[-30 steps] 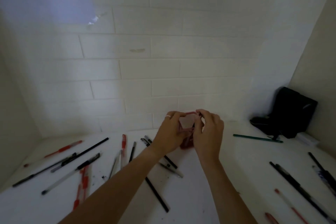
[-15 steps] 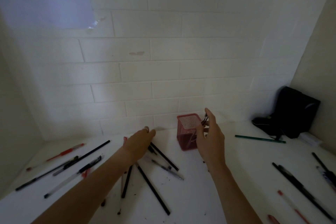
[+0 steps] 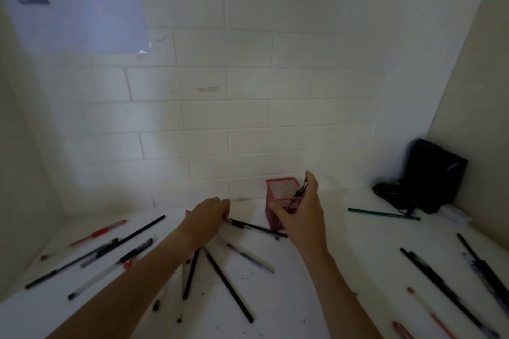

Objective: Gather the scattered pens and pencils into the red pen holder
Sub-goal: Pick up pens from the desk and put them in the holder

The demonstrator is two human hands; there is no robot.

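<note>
Right hand (image 3: pixel 301 215) pinching a dark pen (image 3: pixel 301 190), tip angled down into the red pen holder (image 3: pixel 281 195) standing just left of that grip, thumb against its front wall. Left hand (image 3: pixel 208 217) curled over the end of a black pen (image 3: pixel 256 226) lying flat, shaft running rightward from the fingers toward the holder's base. More pens scattered on the white table (image 3: pixel 344 270) near both forearms
</note>
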